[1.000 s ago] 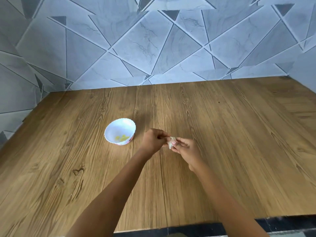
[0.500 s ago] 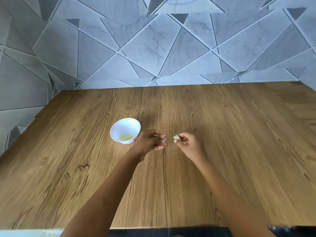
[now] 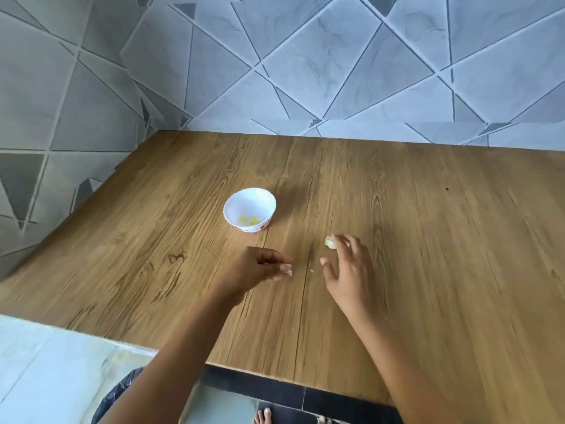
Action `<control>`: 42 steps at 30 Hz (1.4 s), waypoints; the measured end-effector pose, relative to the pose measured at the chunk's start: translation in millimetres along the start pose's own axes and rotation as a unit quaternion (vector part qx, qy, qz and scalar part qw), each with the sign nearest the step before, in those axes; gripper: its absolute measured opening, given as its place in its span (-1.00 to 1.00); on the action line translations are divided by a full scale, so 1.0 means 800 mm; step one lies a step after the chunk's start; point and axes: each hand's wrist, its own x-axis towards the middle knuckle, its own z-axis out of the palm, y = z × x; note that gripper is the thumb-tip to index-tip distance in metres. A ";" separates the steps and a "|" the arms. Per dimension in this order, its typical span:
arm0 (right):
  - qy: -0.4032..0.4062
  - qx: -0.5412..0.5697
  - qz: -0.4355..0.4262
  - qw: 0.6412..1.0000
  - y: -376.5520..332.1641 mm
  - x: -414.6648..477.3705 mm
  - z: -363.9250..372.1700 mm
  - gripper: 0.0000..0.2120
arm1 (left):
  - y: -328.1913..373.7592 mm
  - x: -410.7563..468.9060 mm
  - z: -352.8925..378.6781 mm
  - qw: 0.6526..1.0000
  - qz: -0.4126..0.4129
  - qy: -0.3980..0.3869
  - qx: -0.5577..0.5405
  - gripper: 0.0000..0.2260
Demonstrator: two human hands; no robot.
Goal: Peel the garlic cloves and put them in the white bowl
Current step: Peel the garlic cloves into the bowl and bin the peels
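At the bottom edge, below the table lip, my bare toes (image 3: 263,417) show on a dark floor strip, and a bit of dark patterned fabric (image 3: 117,393) sits to the left over pale floor tiles (image 3: 46,371). Both forearms reach up over the wooden table (image 3: 428,270).

My left hand (image 3: 260,270) is low over the wood, palm facing right, with the fingers loosely curled and the thumb close to the fingertips (image 3: 286,268). It's motion-blurred, so I can't tell if a scrap of skin is pinched there or nothing. My right hand (image 3: 347,267) is just right of it, apart from it, back of the hand up. It is spread, with the thumb stuck out left and clear of the other fingers.

A tiny pale crumb (image 3: 312,270) lies on the wood between the two hands. The garlic clove (image 3: 330,242) is at the far tips of my right fingers, touching them, with papery skin partly on. The thumb isn't on it. I can't tell if it's lifted or lying on the table.

Farther off and to the left is the white bowl (image 3: 235,206), upright with a scalloped rim and a pink-patterned base, apart from both hands. Yellowish peeled cloves (image 3: 251,221) lie in its bottom. A dark speck (image 3: 447,189) marks the wood far right. A grey marble-look tiled wall (image 3: 305,71) with triangle lines closes the back and left side.
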 end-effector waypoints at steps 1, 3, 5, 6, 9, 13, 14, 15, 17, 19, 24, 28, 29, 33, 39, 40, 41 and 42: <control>0.003 -0.002 -0.025 1.000 -0.006 -0.013 0.000 -0.62 | -0.002 -0.005 -0.001 1.000 -0.001 0.002 0.009 -0.91; -0.018 -0.022 -0.061 0.998 -0.018 -0.036 0.002 -0.60 | -0.005 -0.014 -0.006 1.000 -0.014 0.000 0.012 -0.92; -0.084 -0.041 -0.062 0.994 -0.028 -0.049 0.007 -0.57 | -0.004 -0.019 -0.012 0.999 -0.032 -0.005 0.025 -0.95; -0.124 -0.057 -0.056 0.989 -0.030 -0.053 0.009 -0.53 | -0.004 -0.020 -0.015 0.999 -0.040 -0.005 0.035 -0.95; -0.198 -0.119 -0.048 0.972 -0.024 -0.061 0.017 -0.44 | -0.010 -0.020 -0.019 0.996 -0.072 -0.006 0.054 -0.96; -0.207 -0.155 -0.041 0.965 -0.027 -0.070 0.019 -0.43 | -0.012 -0.014 -0.021 0.989 -0.112 -0.028 0.087 -0.99; -0.203 -0.157 -0.041 0.966 -0.027 -0.070 0.020 -0.43 | -0.009 -0.011 -0.023 0.987 -0.117 -0.035 0.103 -0.98; -0.201 -0.158 -0.041 0.966 -0.028 -0.069 0.020 -0.43 | -0.006 -0.008 -0.024 0.985 -0.120 -0.042 0.120 -0.96; -0.204 -0.161 -0.039 0.965 -0.028 -0.069 0.021 -0.43 | -0.002 -0.005 -0.024 0.980 -0.122 -0.054 0.149 -0.91; -0.206 -0.165 -0.036 0.964 -0.029 -0.072 0.023 -0.43 | -0.002 -0.004 -0.023 0.975 -0.120 -0.061 0.178 -0.89; -0.206 -0.164 -0.029 0.964 -0.032 -0.073 0.024 -0.43 | -0.003 -0.001 -0.020 0.964 -0.100 -0.053 0.241 -0.89; -0.200 -0.167 -0.024 0.965 -0.031 -0.074 0.025 -0.43 | -0.001 0.002 -0.010 0.946 -0.053 -0.034 0.318 -0.92; -0.201 -0.164 -0.022 0.966 -0.031 -0.075 0.025 -0.43 | -0.001 0.002 -0.008 0.941 -0.040 -0.030 0.334 -0.93; -0.196 -0.131 -0.027 0.971 -0.030 -0.074 0.024 -0.44 | -0.006 -0.006 -0.005 0.930 0.007 0.004 0.367 -0.95; -0.104 0.183 0.030 0.977 -0.049 -0.072 0.018 -0.65 | -0.023 -0.025 -0.019 0.995 -0.009 -0.003 0.099 -0.94; -0.125 0.232 0.066 0.962 -0.054 -0.069 0.019 -0.68 | -0.026 -0.027 -0.021 0.999 -0.021 -0.009 0.024 -0.92; -0.158 0.280 0.107 0.941 -0.059 -0.064 0.019 -0.70 | -0.029 -0.029 -0.022 0.999 -0.027 -0.012 -0.027 -0.91; -0.188 0.332 0.147 0.913 -0.064 -0.060 0.019 -0.73 | -0.031 -0.030 -0.023 0.998 -0.029 -0.012 -0.059 -0.90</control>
